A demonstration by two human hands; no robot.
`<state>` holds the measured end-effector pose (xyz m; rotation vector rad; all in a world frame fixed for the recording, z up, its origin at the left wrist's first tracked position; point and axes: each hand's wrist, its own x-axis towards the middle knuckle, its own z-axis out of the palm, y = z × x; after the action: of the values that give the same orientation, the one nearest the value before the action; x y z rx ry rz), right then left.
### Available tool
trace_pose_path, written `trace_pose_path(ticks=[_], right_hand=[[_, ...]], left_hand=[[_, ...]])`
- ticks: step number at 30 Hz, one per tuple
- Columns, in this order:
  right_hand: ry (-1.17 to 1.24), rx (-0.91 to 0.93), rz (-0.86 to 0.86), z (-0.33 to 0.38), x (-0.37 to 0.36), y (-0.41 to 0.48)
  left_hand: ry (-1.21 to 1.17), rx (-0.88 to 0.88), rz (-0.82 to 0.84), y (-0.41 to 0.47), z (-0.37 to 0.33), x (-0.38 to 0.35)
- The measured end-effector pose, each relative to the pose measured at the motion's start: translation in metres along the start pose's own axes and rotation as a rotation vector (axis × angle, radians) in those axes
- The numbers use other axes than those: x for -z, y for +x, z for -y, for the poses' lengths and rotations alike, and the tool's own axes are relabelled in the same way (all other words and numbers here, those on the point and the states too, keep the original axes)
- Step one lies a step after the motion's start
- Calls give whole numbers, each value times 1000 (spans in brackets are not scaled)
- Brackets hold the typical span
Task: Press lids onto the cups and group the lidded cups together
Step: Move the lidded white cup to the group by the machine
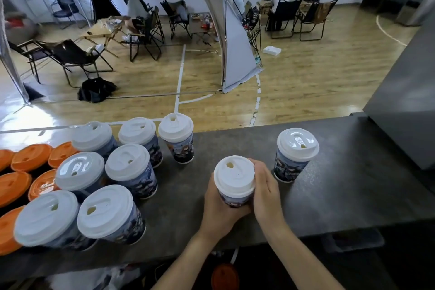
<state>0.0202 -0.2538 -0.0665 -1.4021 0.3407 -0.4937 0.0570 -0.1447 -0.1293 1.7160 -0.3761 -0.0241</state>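
- Head view: the held cup (233, 199) is seen standing on the grey counter (329, 195) near its front edge, between a cluster to the left and a lone cup to the right.
- The cup's wall is gripped by the left hand (219, 206), with its fingers curled round it from the left and front. The right side is clasped by the right hand (266, 187), with the fingers bent and the fingertips up by the lid's rim.
- Its white lid (234, 175) looks level and down on the rim. Whether it has snapped home all round cannot be told.
- The step is judged to be the final seating. The cup should be kept steady low down by one hand while the rim is pressed evenly all the way round. The paper wall should not be squeezed in.
- Once sealed, the cup would best be slid or lifted upright to the cluster, without the neighbours being knocked.
- Nine white-lidded cups are counted. Seven stand close together in the grouped cups (128, 162), one is held, and the lone cup (297, 148) stands well apart.
- Six orange lids (30, 156) are counted at the left edge, some cut off. One more orange disc (224, 276) is seen below the counter.
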Motion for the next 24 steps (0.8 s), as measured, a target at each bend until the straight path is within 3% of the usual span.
trace_pose_path(ticks=[7,13,20,24], right_hand=[[-45,-115,282,28,7,23],[24,-221,159,25,4,16],[-10,-146,-7,17,-6,7],[-69,-57,-24,15,-3,4]], left_hand=[[-9,62,228,5,-5,11],[-14,90,198,0,-3,10],[-90,-6,-154,-20,-26,-15],[-54,-11,-66,-9,-23,-5]])
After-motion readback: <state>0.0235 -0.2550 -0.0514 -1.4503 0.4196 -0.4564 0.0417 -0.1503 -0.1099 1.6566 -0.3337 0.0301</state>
